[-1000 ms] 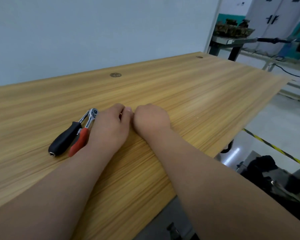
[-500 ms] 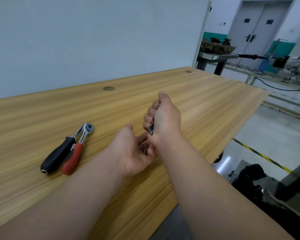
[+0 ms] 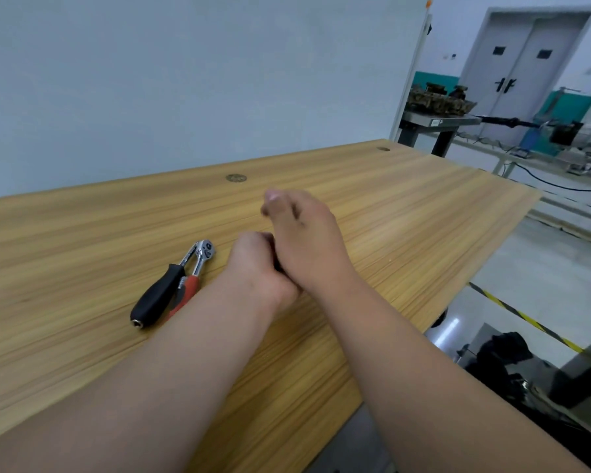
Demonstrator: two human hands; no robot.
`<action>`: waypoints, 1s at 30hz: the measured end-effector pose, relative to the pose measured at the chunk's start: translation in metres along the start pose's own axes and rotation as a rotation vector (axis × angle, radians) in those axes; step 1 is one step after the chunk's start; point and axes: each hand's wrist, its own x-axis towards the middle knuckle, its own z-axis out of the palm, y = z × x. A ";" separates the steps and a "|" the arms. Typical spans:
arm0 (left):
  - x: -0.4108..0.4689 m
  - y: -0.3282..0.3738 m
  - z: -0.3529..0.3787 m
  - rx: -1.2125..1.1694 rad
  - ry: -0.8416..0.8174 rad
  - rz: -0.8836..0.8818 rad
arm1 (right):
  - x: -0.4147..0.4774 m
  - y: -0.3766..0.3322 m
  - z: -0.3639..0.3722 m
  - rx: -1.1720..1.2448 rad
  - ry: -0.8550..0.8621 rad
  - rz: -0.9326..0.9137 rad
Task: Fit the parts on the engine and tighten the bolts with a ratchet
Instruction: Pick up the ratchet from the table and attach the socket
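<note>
My left hand (image 3: 253,264) hovers over the wooden table (image 3: 406,206) with its fingers curled around small dark metal parts (image 3: 276,265), mostly hidden. My right hand (image 3: 307,244) lies against it from the right, blurred, thumb up; its fingers are hidden behind its back. A ratchet (image 3: 198,264) with a chrome head and red handle lies on the table just left of my left wrist. A black-handled tool (image 3: 157,295) lies beside it. An engine part (image 3: 437,99) sits on a far grey bench.
The table's right edge (image 3: 485,268) drops to a grey floor with yellow-black tape (image 3: 526,319). A black bag (image 3: 502,353) lies below. A white wall runs behind the table. Machinery (image 3: 567,134) and double doors (image 3: 522,70) stand at the far right.
My hands rose off the table, the right tipping dark metal parts into the cupped left. Now the left has curled around them and the right sits higher, against it.
</note>
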 end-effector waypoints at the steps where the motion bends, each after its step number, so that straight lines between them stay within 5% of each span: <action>1: 0.000 0.009 0.002 -0.015 0.046 0.002 | 0.004 -0.002 -0.001 0.138 0.091 0.084; 3: -0.005 0.032 0.007 0.026 0.100 0.070 | 0.013 0.002 0.001 0.306 0.185 0.295; 5: -0.012 0.063 0.009 0.253 0.055 0.172 | 0.014 0.011 0.006 0.118 0.034 0.381; 7: -0.018 0.093 0.002 0.798 0.126 0.396 | 0.002 0.013 0.019 -0.224 -0.274 0.337; 9: -0.021 0.116 -0.014 1.495 0.365 0.557 | -0.011 0.007 0.039 -0.418 -0.466 0.303; 12: -0.022 0.130 -0.036 2.150 0.621 0.388 | -0.019 -0.003 0.069 -0.507 -0.559 0.287; 15: -0.018 0.128 -0.047 2.288 0.653 0.153 | -0.018 -0.014 0.079 -0.587 -0.609 0.249; 20: -0.004 0.118 -0.055 2.379 0.669 0.128 | -0.012 -0.011 0.053 -0.846 -0.596 0.234; 30: 0.006 0.106 -0.057 2.378 0.616 0.103 | -0.024 0.001 0.046 -0.663 -0.565 0.349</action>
